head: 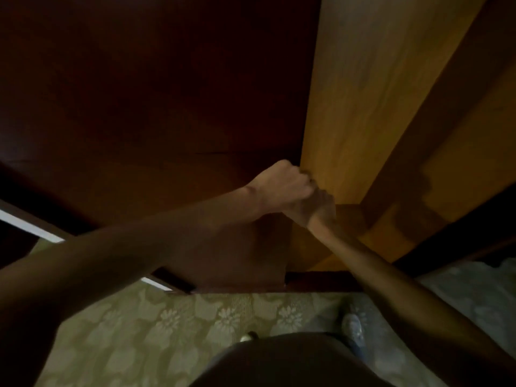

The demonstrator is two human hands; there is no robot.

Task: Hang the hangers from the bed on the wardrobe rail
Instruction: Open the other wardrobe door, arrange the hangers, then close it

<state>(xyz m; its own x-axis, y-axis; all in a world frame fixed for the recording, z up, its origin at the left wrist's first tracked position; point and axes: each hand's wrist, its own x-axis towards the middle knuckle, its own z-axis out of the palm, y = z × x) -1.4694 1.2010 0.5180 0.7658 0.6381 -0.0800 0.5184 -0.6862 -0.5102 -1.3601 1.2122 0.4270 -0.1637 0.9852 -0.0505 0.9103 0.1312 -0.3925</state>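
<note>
Dim, blurred view down at a wardrobe front. Left hand (282, 185) curled into a fist at the edge of the dark wardrobe door (139, 93), just right of centre, knuckles toward twelve o'clock; looks like a closed grip on the door edge or a small handle, though what lies inside the fingers cannot be told. Right hand (315, 208) touching it at about four o'clock, fingers curled, contents likewise hidden in shadow. Lighter wood panel (377, 79) running from centre toward one o'clock, perhaps the wardrobe's inner side. No hangers visible anywhere, no rail visible; bed (474, 289) showing only as pale patterned bedding at four o'clock, so presumably the hangers there, out of view. Patterned floor (139, 331) at six to seven o'clock, a shoe (352, 326) at five. Judged an early step: opening the wardrobe. Risks from here: fingers pinched between door and panel with both hands crowded at one edge; door swinging back once released; poor light inside making the rail hard to find, a hook missing and dropping.
</note>
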